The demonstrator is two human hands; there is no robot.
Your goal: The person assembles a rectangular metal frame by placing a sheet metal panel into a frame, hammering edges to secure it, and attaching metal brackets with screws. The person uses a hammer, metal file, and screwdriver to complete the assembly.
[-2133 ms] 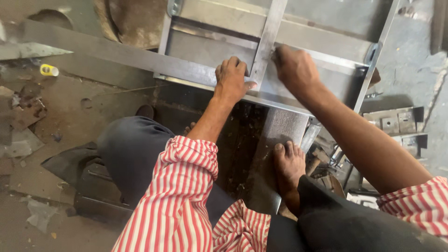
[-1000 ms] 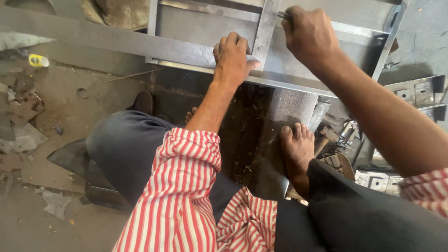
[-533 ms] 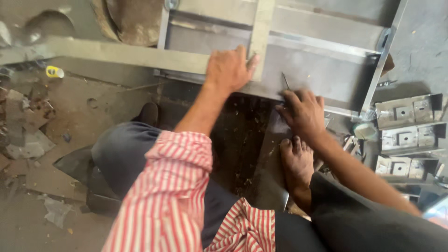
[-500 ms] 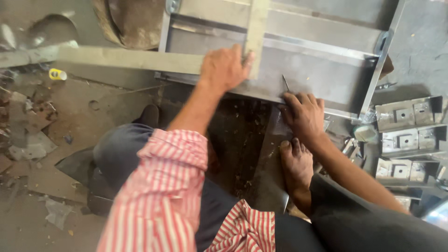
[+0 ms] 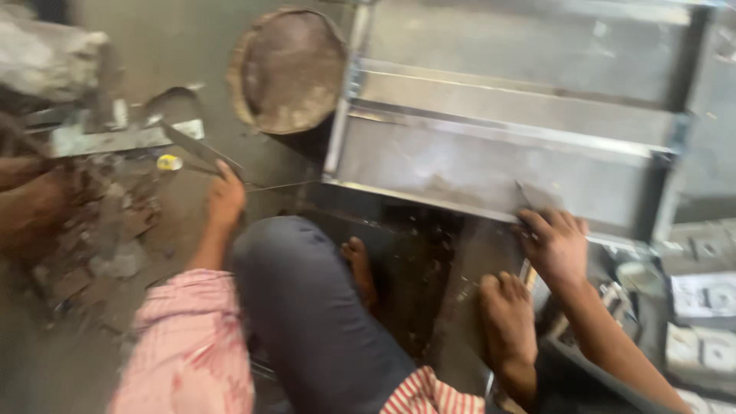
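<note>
My left hand [image 5: 226, 195] is out to the left above the dirt floor, closed around the end of a long metal bar [image 5: 192, 146] that runs off to the left; the view is blurred here. My right hand [image 5: 556, 245] rests on the front edge of a grey sheet-metal frame [image 5: 498, 153] and pinches a thin pointed marking tool [image 5: 526, 196] against it. My knee in dark trousers fills the lower middle. One bare foot [image 5: 507, 326] lies just below my right hand, and the other [image 5: 357, 268] is beside my knee.
A round rusty pan [image 5: 287, 69] lies behind the frame's left corner. Rubble and scraps [image 5: 100, 230] litter the floor at left, with a small yellow object [image 5: 169, 162]. Small metal brackets [image 5: 701, 307] are stacked at the right edge.
My left hand has left the frame and swung to the left with the metal bar. My right hand has come down from the crossbar to the frame's front edge.
</note>
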